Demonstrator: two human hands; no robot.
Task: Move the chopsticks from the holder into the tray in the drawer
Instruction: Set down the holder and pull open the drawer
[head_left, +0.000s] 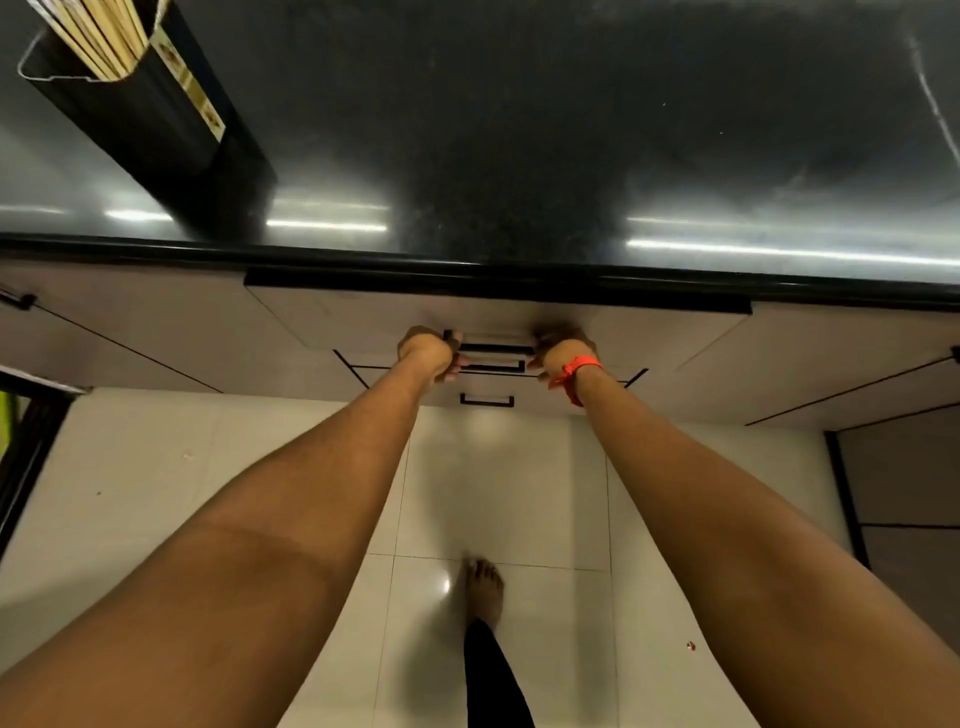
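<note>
Head view looks steeply down over a dark, glossy countertop (519, 130) toward the drawer fronts and the floor below. On the counter's far left stands a black holder (156, 119) of rectangular section with a gold patterned strip down one face; it appears tilted by the wide-angle lens. Pale wooden chopsticks (98, 36) sit bundled inside it, their upper ends cut off by the frame edge. Counter space to the right of the holder carries only streaked light reflections and faint smears.

Below the counter's black rounded edge, the top drawer (498, 317) projects slightly from the cabinet line, with a dark gap showing along its upper edge. Its front is a flat, matte, off-white panel. No tray is visible; the drawer interior is hidden under the counter overhang.

Both hands are closed around the drawer's slim black bar handle (493, 347). Left hand (428, 353) grips the handle's left end, fingers curled under. Right hand (563, 351) grips the right end; an orange band (576, 371) circles that wrist. Two further black handles show on the lower drawers, between the forearms.

Both bare forearms span the space between camera and drawer, covering much of the floor. Flooring consists of large, glossy, cream tiles (493, 493) with thin joints. One bare foot (483, 587) and a dark trouser leg stand on them. Dark-framed panels border the scene at both sides.
</note>
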